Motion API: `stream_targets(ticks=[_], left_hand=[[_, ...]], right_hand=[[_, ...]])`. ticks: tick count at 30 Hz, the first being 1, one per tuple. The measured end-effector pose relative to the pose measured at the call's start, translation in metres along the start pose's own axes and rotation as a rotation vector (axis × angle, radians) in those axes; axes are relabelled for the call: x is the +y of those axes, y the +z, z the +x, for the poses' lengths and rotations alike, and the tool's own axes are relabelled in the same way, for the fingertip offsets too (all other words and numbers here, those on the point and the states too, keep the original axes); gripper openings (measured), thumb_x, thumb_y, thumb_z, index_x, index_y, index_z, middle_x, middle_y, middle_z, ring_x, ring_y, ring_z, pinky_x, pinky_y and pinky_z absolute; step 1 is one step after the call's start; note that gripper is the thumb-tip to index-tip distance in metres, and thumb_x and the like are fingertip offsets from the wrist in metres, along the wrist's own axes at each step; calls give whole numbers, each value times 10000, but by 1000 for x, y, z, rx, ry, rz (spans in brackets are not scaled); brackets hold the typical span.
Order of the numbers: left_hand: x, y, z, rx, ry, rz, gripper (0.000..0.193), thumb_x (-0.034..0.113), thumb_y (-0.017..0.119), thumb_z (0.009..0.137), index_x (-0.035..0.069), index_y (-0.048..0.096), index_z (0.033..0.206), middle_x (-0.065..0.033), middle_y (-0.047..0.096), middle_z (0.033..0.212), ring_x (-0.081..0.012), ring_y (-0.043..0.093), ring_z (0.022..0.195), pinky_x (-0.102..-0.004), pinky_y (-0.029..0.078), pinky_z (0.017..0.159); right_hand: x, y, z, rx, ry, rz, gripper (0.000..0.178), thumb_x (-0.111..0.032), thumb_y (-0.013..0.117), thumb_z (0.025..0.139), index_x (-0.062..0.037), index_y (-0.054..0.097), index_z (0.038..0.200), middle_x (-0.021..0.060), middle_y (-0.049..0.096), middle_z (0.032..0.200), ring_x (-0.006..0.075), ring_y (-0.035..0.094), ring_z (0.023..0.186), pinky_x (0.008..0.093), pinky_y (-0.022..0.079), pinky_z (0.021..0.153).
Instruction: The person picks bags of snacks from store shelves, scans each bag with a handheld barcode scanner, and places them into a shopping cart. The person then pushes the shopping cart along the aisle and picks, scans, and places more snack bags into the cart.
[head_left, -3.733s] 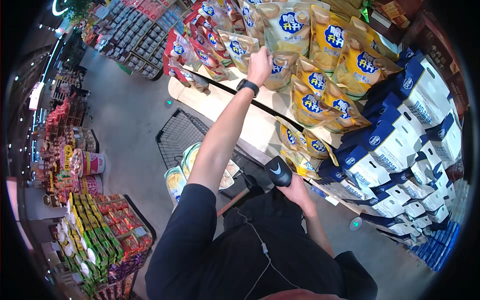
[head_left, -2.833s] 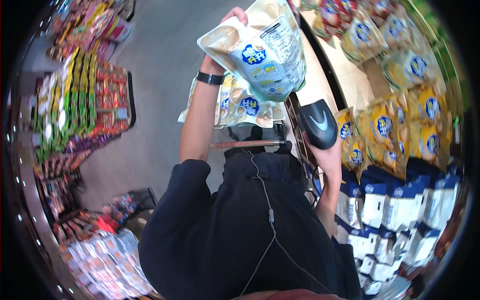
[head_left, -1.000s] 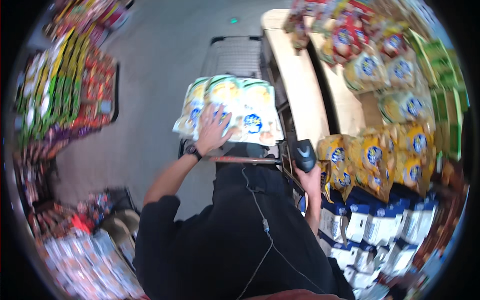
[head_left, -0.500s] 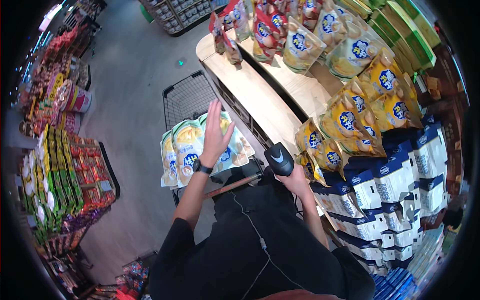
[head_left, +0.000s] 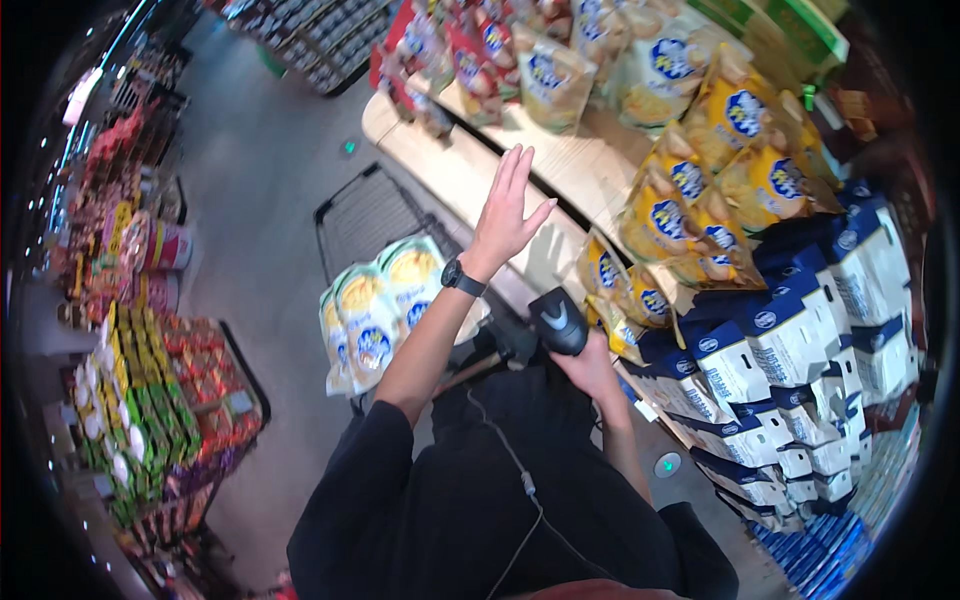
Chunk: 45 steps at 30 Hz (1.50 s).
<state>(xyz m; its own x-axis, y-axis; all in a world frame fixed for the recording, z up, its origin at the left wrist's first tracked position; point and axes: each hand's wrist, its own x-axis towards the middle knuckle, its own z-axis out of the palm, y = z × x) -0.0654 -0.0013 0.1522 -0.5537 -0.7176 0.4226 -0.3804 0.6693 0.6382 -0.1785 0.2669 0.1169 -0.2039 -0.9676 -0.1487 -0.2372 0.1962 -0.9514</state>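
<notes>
My left hand [head_left: 508, 222], with a black watch [head_left: 461, 277] at its wrist, is held out over the edge of a pale wooden display shelf [head_left: 440, 165]. Its fingers are stretched and nothing is in them. A dark handheld scanner [head_left: 558, 322] is gripped in my right hand [head_left: 584, 358], close to the shelf's near end. Several pale green and white snack bags [head_left: 368, 300] lie at the near end of a black wire shopping cart [head_left: 368, 212], partly hidden by my left forearm. Yellow snack bags [head_left: 625, 290] stand just right of the scanner.
Red bags [head_left: 470, 60] and more yellow bags [head_left: 690, 215] fill the shelf. Blue and white cartons [head_left: 790, 345] are stacked at the right. On the left stands a display of green and red packages [head_left: 165, 400]. Grey floor [head_left: 250, 180] runs along the aisle.
My left hand has moved right and away from me, from above the bags in the cart to above the shelf edge. The right hand still holds the scanner. The view has shifted slightly.
</notes>
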Motion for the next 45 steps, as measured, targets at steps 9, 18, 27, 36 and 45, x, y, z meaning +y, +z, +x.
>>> stream_targets(ticks=[9,18,27,36,45], left_hand=[[-60,-92,-242,-79,-537,308,1047,469,884,824,38,378,1633,-289,261,1721,-478,199,1611,-528,262,1291],[-51,-186,-359,-347,-759,555,1329,400,1001,620,235,254,1707,-207,114,1780,-490,119,1625,-726,244,1225],[-91,-165,-418,-94,-541,534,702,18,762,820,196,608,1481,-151,336,1718,-458,282,1581,-655,291,1240],[-85,-214,-373,188,-477,440,385,14,767,858,83,751,1236,-143,733,1330,-408,591,1376,-489,477,1167],[-81,-323,-314,367,-827,430,262,261,639,1074,31,758,1114,-157,747,800,-295,659,606,-396,508,598]], right_hand=[[9,2,14,-103,193,-61,307,-94,851,841,50,749,1093,174,804,975,225,780,925,365,575,858],[-24,51,40,-254,10,-179,218,-106,803,865,75,729,960,151,757,786,128,706,759,374,568,723],[-57,96,36,-297,158,-253,245,-55,820,835,66,731,1028,128,772,848,144,698,787,359,570,759],[-68,128,32,-304,123,-336,261,-56,833,817,70,745,1028,138,794,886,148,733,833,355,576,791],[-74,149,31,-329,-15,-227,238,-150,851,907,26,731,1014,-16,673,782,69,568,675,277,474,619]])
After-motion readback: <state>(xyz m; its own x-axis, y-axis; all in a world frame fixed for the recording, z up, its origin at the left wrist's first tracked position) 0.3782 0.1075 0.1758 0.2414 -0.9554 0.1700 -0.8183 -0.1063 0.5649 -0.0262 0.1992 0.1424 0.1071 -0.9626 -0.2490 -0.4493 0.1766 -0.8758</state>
